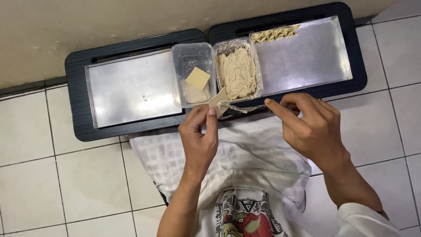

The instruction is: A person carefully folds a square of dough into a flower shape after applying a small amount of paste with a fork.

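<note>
My left hand [199, 131] pinches a pale square dumpling wrapper [218, 101] at its lower edge. My right hand [309, 125] holds a clear plastic spoon [244, 108] whose tip touches the wrapper with a little beige filling on it. Just beyond, a clear tub [191, 55] holds a few more square wrappers [198, 78]. Beside it, a second clear tub [259, 70] is full of the beige minced filling [237, 72]. Several folded dumplings [275, 33] lie in a row at the far left corner of the right metal tray [307, 57].
Two black lap tables [79, 105] stand side by side against the wall, each carrying a metal tray; the left metal tray [127, 87] is bare. White floor tiles surround me. A checked cloth [245, 149] covers my lap.
</note>
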